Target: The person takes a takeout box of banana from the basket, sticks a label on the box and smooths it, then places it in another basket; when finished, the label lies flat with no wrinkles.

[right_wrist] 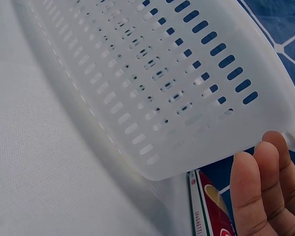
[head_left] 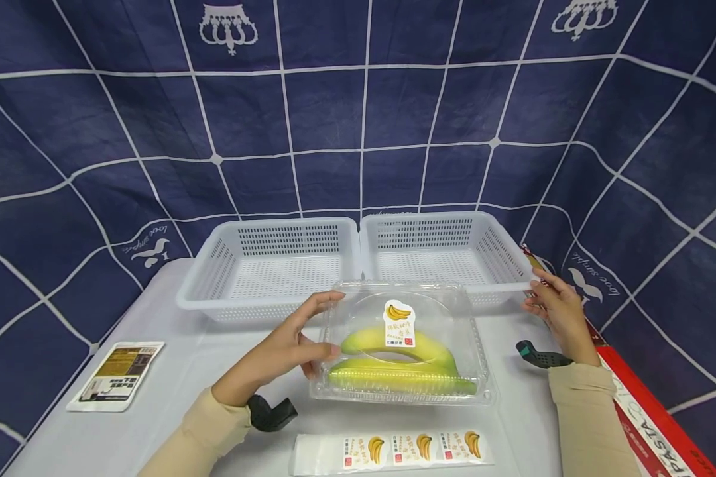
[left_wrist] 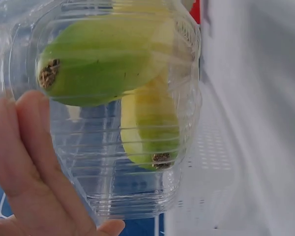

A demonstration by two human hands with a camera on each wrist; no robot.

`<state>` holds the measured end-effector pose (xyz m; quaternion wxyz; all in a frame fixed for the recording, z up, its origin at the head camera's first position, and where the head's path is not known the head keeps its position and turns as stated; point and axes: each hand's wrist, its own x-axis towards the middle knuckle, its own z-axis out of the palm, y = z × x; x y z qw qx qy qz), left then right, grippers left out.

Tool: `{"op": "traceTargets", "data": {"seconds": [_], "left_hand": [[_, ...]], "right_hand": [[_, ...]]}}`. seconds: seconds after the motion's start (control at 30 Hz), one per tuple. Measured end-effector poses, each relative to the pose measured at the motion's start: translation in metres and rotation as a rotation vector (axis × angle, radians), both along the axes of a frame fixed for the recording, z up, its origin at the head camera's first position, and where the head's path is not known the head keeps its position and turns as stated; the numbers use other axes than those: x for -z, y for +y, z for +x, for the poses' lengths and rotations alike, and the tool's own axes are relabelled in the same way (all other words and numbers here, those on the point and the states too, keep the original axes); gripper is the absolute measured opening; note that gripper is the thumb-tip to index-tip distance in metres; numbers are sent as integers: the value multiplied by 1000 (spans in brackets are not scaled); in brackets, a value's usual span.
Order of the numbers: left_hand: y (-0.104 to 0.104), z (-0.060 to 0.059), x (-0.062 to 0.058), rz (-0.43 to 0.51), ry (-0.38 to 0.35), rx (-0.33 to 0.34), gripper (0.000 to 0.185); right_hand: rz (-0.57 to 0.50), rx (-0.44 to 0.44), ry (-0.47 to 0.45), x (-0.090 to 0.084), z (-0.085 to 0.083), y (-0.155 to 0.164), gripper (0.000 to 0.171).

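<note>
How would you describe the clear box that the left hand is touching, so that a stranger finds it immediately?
Start from the two white baskets at the back of the table. Directly in front of them sits the clear plastic box, with the left hand against its side. Unlike the flat packets nearby, it is a transparent clamshell with green-yellow bananas inside and a banana sticker on its lid.

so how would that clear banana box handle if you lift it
The box is thin ribbed plastic, so it probably flexes under the left hand. The bananas lie loose inside and may slide if it tilts. Its smooth walls look slippery.
</note>
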<state>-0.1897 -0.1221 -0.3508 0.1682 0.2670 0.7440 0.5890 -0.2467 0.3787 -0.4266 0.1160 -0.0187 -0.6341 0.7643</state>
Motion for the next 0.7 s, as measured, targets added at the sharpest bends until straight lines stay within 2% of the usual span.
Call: {"op": "traceTargets", "data": {"seconds": [0.3, 0.5, 0.7], "left_hand": [[12, -14, -28, 34, 18, -5, 77], [19, -27, -40, 34, 1, -41, 78], [30, -44, -49, 43, -3, -74, 78]], "right_hand": [[5, 2, 7, 1, -1, 0, 41], [-8, -5, 11, 2, -1, 0, 38], [-8, -4, 10, 3, -1, 0, 36]]}}
